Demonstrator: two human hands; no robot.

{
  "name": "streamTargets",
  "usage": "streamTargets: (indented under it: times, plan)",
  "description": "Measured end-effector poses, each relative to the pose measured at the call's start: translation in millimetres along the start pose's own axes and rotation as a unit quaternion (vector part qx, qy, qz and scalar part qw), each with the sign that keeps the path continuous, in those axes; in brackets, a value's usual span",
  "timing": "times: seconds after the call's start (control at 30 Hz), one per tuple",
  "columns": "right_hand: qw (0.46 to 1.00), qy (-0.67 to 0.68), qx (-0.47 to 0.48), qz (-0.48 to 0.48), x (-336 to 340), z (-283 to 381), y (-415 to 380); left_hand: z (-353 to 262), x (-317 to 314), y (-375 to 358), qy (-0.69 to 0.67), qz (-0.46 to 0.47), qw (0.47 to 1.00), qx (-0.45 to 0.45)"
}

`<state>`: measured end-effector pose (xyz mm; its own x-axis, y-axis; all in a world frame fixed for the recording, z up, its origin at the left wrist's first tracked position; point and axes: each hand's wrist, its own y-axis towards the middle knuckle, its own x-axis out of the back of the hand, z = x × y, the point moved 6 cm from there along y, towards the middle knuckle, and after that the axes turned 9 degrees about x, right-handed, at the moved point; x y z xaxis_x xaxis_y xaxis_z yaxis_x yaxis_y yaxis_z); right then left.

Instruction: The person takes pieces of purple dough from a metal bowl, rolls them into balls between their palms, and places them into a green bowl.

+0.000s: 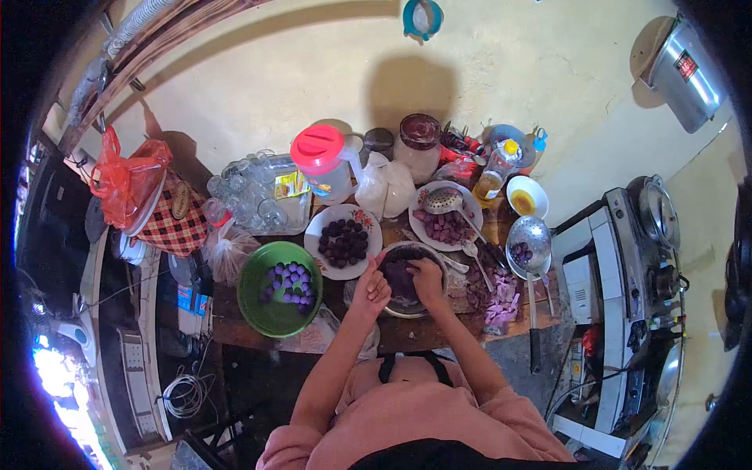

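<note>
My left hand (372,293) is raised at the left rim of a metal bowl (389,311), its fingers curled toward the palm and one digit pointing up. What it holds, if anything, I cannot make out. In the bowl lies purple dough (399,276); my right hand (427,282) reaches down into it with fingers pinched together, their tips partly hidden. Left of the bowl, a green basin (254,309) contains several light purple balls (290,282). A floral plate (317,223) behind my left hand bears several dark purple balls (343,243).
Another plate (470,196) has purple chunks and a skimmer (443,200). Purple pieces (501,305) lie at the table's right, beside a strainer (530,235). A pink-lidded pitcher (323,160), a bag of white powder (385,188) and an oil bottle (492,182) stand behind. A stove (627,227) is at right.
</note>
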<state>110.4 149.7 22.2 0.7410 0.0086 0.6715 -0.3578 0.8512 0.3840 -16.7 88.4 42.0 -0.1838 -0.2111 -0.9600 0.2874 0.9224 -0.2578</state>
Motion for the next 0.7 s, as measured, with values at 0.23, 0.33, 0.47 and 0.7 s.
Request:
streamTargets:
  times: [0.23, 0.33, 0.47, 0.7]
  plan:
    - [0.998, 0.049, 0.0, -0.044, 10, -4, 0, -7, 2, -7, -0.087, -0.209, 0.972, -0.067]
    - [0.99, 0.107, -0.091, -0.019, 27, 1, 2, -9, -6, -5, -0.106, -0.173, 0.974, -0.101]
    - [0.924, 0.289, -0.251, 0.003, 48, -7, 9, -6, -12, 0, -0.099, -0.146, 0.979, -0.099]
    - [0.978, 0.184, 0.055, 0.08, 72, 82, 18, 17, -27, 23, -0.02, -0.029, 0.999, -0.041]
